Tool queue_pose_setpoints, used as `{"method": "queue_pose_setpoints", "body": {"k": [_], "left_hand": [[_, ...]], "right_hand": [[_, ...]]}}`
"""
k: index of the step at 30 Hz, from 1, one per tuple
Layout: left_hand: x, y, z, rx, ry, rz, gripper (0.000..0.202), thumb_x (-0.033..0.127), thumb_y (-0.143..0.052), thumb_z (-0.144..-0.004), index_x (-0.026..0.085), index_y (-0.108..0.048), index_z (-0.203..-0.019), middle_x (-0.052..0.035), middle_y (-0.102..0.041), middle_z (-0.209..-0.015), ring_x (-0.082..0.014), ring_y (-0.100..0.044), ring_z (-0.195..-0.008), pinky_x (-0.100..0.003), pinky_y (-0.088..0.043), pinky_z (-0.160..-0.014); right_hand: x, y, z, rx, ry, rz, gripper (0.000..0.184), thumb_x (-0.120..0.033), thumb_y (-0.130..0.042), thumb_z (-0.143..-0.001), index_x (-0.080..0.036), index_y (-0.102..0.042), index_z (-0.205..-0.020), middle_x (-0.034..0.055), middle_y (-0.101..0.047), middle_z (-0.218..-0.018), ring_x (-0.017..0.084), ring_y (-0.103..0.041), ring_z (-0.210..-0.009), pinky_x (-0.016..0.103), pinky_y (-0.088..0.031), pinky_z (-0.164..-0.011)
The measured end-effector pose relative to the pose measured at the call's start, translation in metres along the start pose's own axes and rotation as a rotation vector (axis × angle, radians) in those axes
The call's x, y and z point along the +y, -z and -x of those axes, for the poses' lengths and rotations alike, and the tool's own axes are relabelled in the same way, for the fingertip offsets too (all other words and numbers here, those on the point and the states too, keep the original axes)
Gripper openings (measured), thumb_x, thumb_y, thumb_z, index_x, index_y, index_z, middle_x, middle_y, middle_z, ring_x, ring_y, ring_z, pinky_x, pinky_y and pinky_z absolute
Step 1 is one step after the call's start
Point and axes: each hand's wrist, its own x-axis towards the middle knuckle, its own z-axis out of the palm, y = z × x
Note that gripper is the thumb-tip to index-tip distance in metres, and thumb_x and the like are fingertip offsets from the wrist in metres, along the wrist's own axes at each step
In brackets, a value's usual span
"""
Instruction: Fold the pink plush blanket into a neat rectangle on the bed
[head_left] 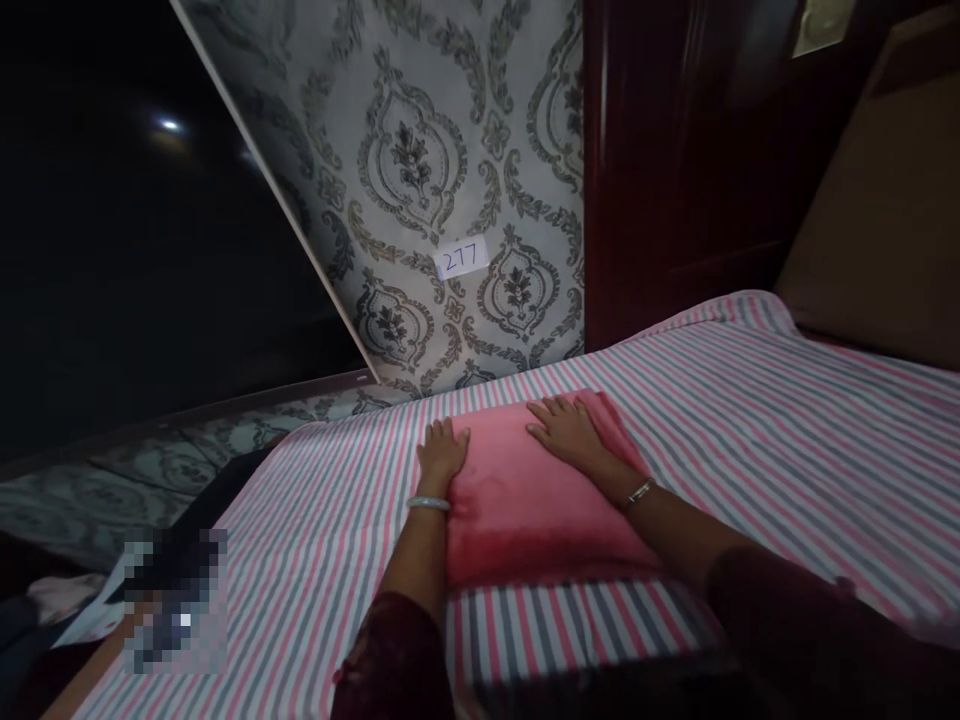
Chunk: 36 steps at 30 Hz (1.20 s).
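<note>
On the striped bedsheet (337,500), centre: pink plush blanket (510,500), seemingly already folded into a flat rectangle. Left hand (442,450) at its left edge, right hand (568,432) far right, both flat, grasping nothing. Folding looks done; maybe smoothing left.

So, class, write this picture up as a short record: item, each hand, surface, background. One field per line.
Item: pink cloth, apparently folded
Left hand: palm down, fingers spread, at the cloth's left edge
Right hand: palm down, on the cloth's far right part
Surface: striped sheet, under the cloth
Background: patterned wall bearing a label marked 277
</note>
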Motion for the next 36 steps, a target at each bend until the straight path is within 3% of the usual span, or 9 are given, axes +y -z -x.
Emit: {"method": "queue_pose_setpoints", "body": {"k": [4,8,10,12,17,23,27,31,36], "left_hand": [[-0.013,0.023,0.014,-0.027,0.011,-0.01,0.056,0.042,-0.036,-0.1,0.006,-0.042,-0.142,-0.0277,-0.04,-0.149,-0.0404,-0.039,-0.138,-0.065,-0.034,-0.106],[-0.004,0.033,0.061,0.019,-0.122,-0.03,0.061,0.046,-0.036,-0.099,0.005,-0.04,-0.145,-0.0273,-0.031,-0.154,-0.0396,-0.024,-0.146,-0.064,-0.019,-0.114],[0.007,0.025,0.094,0.023,-0.285,-0.024,0.062,0.051,-0.039,-0.098,0.017,-0.037,-0.149,-0.0165,-0.028,-0.159,-0.0322,-0.018,-0.149,-0.057,-0.014,-0.119],[0.018,0.011,0.124,0.019,-0.453,-0.025,0.067,0.055,-0.044,-0.095,0.023,-0.031,-0.153,-0.0132,-0.023,-0.162,-0.0327,-0.014,-0.15,-0.059,-0.013,-0.119],[0.026,-0.018,0.155,0.072,-0.438,-0.069,0.073,0.058,-0.047,-0.092,0.025,-0.027,-0.155,-0.0151,-0.018,-0.163,-0.0345,-0.012,-0.15,-0.064,-0.013,-0.116],[0.021,-0.017,0.149,0.081,-0.437,-0.045,0.073,0.059,-0.048,-0.091,0.028,-0.029,-0.154,-0.0125,-0.02,-0.163,-0.0326,-0.014,-0.15,-0.063,-0.017,-0.117],[0.021,-0.016,0.15,0.08,-0.442,-0.019,0.073,0.059,-0.048,-0.091,0.027,-0.03,-0.154,-0.0138,-0.021,-0.162,-0.0338,-0.015,-0.15,-0.064,-0.018,-0.116],[0.019,-0.019,0.151,0.09,-0.451,0.003,0.073,0.059,-0.047,-0.091,0.027,-0.029,-0.154,-0.0134,-0.019,-0.163,-0.0343,-0.016,-0.15,-0.065,-0.016,-0.116],[0.017,-0.022,0.151,0.103,-0.451,0.018,0.072,0.058,-0.046,-0.092,0.027,-0.029,-0.154,-0.0128,-0.019,-0.163,-0.0335,-0.014,-0.15,-0.064,-0.016,-0.117]], "right_hand": [[0.004,0.022,0.0,-0.073,0.014,-0.026,0.049,-0.038,-0.038,-0.098,-0.019,-0.051,-0.142,0.0142,-0.052,-0.144,0.033,-0.045,-0.132,0.054,-0.033,-0.107],[0.001,0.043,0.035,-0.086,0.048,-0.053,0.054,-0.045,-0.039,-0.098,-0.023,-0.044,-0.147,0.0139,-0.045,-0.151,0.034,-0.04,-0.137,0.054,-0.032,-0.109],[-0.007,0.044,0.067,-0.038,0.132,-0.064,0.06,-0.054,-0.041,-0.096,-0.028,-0.04,-0.15,0.0117,-0.037,-0.157,0.037,-0.032,-0.142,0.06,-0.025,-0.111],[-0.016,0.039,0.099,-0.031,0.224,-0.072,0.064,-0.058,-0.044,-0.094,-0.03,-0.037,-0.151,0.0093,-0.032,-0.16,0.039,-0.026,-0.145,0.063,-0.021,-0.112],[-0.026,0.019,0.136,-0.016,0.215,-0.047,0.062,-0.052,-0.048,-0.094,-0.029,-0.037,-0.151,0.0062,-0.029,-0.161,0.035,-0.022,-0.147,0.06,-0.021,-0.114],[-0.015,0.025,0.131,-0.061,0.244,-0.089,0.06,-0.047,-0.051,-0.094,-0.03,-0.04,-0.15,0.0057,-0.035,-0.158,0.033,-0.031,-0.145,0.058,-0.028,-0.113],[-0.004,0.044,0.118,-0.067,0.264,-0.19,0.044,-0.037,-0.049,-0.094,-0.024,-0.059,-0.135,0.0105,-0.058,-0.141,0.032,-0.051,-0.131,0.052,-0.039,-0.107],[-0.011,0.059,0.07,0.0,0.193,-0.298,0.039,-0.029,-0.048,-0.094,-0.018,-0.064,-0.127,0.0124,-0.069,-0.124,0.028,-0.062,-0.115,0.043,-0.046,-0.1],[-0.03,0.046,-0.004,-0.117,0.022,-0.279,0.046,-0.022,-0.063,-0.086,-0.015,-0.06,-0.131,0.0121,-0.068,-0.118,0.021,-0.066,-0.098,0.029,-0.048,-0.087]]}}
